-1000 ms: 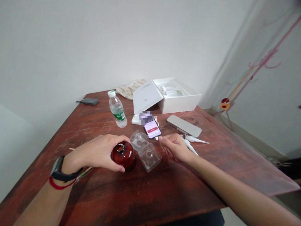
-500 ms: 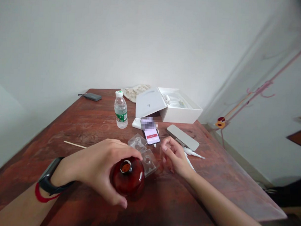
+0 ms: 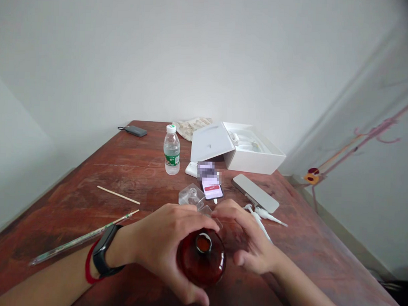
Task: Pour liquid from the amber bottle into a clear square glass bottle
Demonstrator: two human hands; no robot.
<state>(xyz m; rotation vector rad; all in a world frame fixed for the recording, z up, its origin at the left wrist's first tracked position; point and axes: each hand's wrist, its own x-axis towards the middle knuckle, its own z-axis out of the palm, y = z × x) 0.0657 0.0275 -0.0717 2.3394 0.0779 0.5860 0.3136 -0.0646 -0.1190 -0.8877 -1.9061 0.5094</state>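
My left hand (image 3: 169, 245) is wrapped around the left side of a round, dark amber glass bottle (image 3: 205, 267), thumb in front and fingers behind. Its short neck is uncapped and points up at me. Just right of the bottle, my right hand (image 3: 251, 237) is held open with curved fingers, and nothing shows in it. Two clear plastic pieces (image 3: 191, 195) lie beyond the bottle, the nearer one partly hidden by my fingers. White pump dispensers (image 3: 260, 217) rest on the table past my right hand.
Left of my arm lie a wooden stick (image 3: 118, 194) and a long clear wrapper (image 3: 83, 238). Farther back are a water bottle (image 3: 171, 156), a phone (image 3: 212, 189), a grey flat case (image 3: 256, 192), an open white box (image 3: 255, 161), a cloth (image 3: 188, 128) and a dark small device (image 3: 134, 131).
My left hand has moved the amber bottle right and nearer to me. My right hand has come in toward the bottle's right side. The view has shifted slightly, showing the long wrapper.
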